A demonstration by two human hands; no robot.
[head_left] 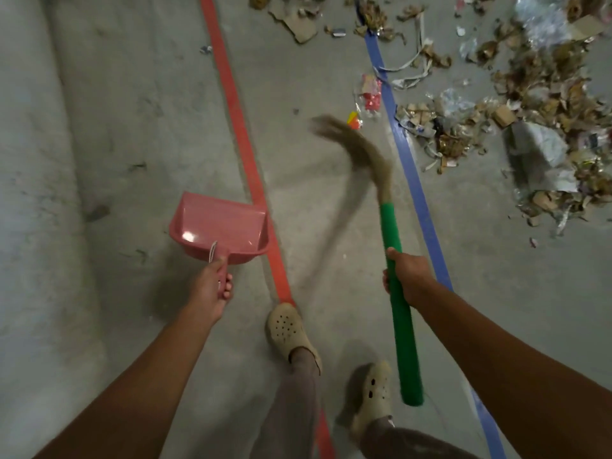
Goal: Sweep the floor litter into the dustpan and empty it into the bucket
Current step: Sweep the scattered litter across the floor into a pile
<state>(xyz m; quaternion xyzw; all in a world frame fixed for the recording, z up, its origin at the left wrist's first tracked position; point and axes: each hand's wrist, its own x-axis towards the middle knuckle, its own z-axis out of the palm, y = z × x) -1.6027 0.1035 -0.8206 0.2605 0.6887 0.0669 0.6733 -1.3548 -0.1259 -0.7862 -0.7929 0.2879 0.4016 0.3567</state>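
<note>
My left hand (213, 288) grips the handle of a pink dustpan (220, 225), held above the concrete floor with its pan empty. My right hand (405, 276) grips the green handle of a broom (397, 293). The broom's tan bristles (351, 144) are blurred and curve to the left above the floor. A large spread of litter (530, 104), torn cardboard, paper and plastic, covers the floor at the upper right. A red and clear wrapper (369, 94) lies just beyond the bristles. No bucket is in view.
A red floor stripe (238, 127) and a blue floor stripe (407, 154) run from near to far. My two feet in beige clogs (288, 329) stand between them. More cardboard scraps (298, 24) lie at the top. A pale raised edge (29, 193) lines the left.
</note>
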